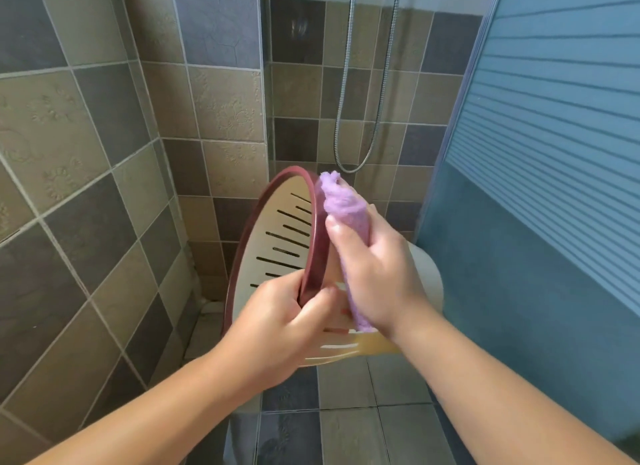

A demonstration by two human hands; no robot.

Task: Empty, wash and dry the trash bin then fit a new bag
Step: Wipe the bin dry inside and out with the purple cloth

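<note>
Beige slotted bin (277, 236) with a maroon rim (249, 222) is held tilted in mid-air over the tiled floor (349, 412), near the wall corner. Left hand (277, 326) grips the rim's near edge, fingers curled round it. Right hand (377, 274) clutches a purple cloth (341, 201) against the bin's outer side. Blue door (540, 187) stands close on the right; open room lies behind, by the shower hose (346, 118). No writing can be read.

A silver metal shower hose (346, 83) hangs against the brown and grey tiled wall (104, 135), beside a blue striped glass shower door (554, 118).
</note>
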